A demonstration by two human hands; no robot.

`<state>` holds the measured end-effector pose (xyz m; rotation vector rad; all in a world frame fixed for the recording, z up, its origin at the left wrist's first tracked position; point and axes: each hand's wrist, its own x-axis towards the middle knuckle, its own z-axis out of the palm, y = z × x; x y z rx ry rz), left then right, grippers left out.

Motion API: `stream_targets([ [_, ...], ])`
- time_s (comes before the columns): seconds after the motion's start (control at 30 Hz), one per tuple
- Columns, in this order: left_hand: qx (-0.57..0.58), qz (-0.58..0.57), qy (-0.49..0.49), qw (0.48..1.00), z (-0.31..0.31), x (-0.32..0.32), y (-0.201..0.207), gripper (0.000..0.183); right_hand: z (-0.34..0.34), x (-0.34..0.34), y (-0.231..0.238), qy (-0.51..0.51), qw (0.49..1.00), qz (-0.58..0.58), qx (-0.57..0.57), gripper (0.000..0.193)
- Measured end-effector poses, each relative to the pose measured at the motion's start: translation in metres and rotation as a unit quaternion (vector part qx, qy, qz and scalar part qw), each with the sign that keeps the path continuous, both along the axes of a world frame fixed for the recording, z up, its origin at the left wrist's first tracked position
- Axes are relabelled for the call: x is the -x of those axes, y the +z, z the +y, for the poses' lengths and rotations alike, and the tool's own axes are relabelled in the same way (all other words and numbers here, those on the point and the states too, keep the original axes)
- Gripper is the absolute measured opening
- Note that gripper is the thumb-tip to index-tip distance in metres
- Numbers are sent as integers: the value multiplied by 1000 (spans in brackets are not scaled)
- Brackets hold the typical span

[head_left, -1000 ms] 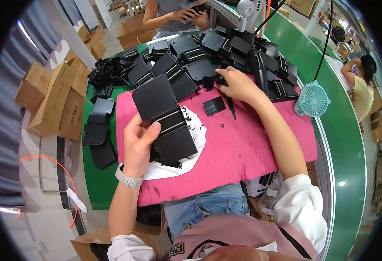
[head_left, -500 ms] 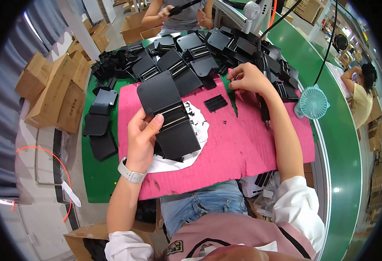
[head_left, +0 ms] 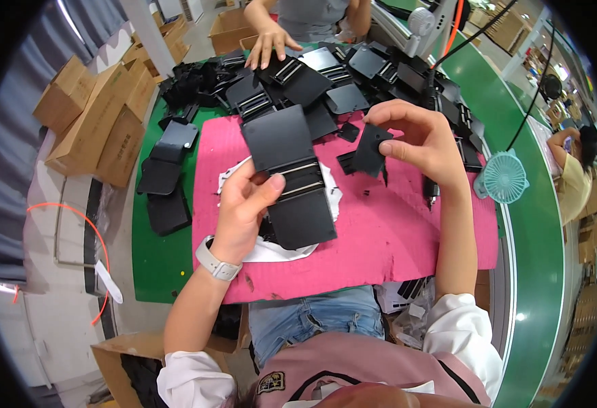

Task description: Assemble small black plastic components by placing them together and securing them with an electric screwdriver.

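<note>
My left hand [head_left: 242,207] grips a black hinged plastic bracket [head_left: 279,138] with two flat panels and two metal rods across its middle. The thumb presses near the rods. Between thumb and fingers of my right hand [head_left: 424,141] is a small black rectangular plate [head_left: 370,151], held just right of the bracket and apart from it. Another ribbed black piece [head_left: 345,162] lies on the pink mat [head_left: 387,238], partly hidden behind that plate. Under the bracket, a white sheet [head_left: 281,256] carries small dark screws and black bits.
Black brackets [head_left: 346,99] are piled along the far side, and several more [head_left: 159,177] lie at the left. A co-worker's hand [head_left: 271,46] touches the pile. A hanging black screwdriver [head_left: 432,194] and a teal fan [head_left: 504,178] stand at the right.
My right hand has picked up the small black plate and brought it toward the bracket. The co-worker's hand has come down onto the pile. The view has shifted slightly.
</note>
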<state>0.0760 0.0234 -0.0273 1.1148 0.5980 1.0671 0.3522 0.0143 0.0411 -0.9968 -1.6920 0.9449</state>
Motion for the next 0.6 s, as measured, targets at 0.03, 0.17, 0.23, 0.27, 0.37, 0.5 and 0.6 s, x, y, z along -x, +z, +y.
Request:
stream_targets([
  [0.03, 8, -1, -15, 1000, 0, -1, 1, 38, -3, 7, 0, 13, 999, -27, -44, 27],
  [0.17, 53, -3, -103, 993, -3, -5, 7, 41, -9, 42, -5, 102, 972, -121, -173, 29],
  [0.23, 47, 4, -121, 992, -5, -6, 6, 41, -12, 59, -9, 117, 961, -130, -215, 28],
  [0.27, 47, 5, -122, 991, -6, -8, 4, 40, -12, 66, -11, 118, 962, -127, -213, 28],
  [0.37, 61, 6, -122, 991, -5, -8, 0, 39, -12, 72, -21, -8, 942, -177, -284, 22],
  [0.5, 75, -6, -94, 993, -4, -6, 0, 40, -12, 63, -25, 9, 946, -219, -240, 25],
  [0.6, 69, -19, -73, 995, -4, -7, -2, 41, -15, 64, -25, 12, 960, -205, -192, 28],
])
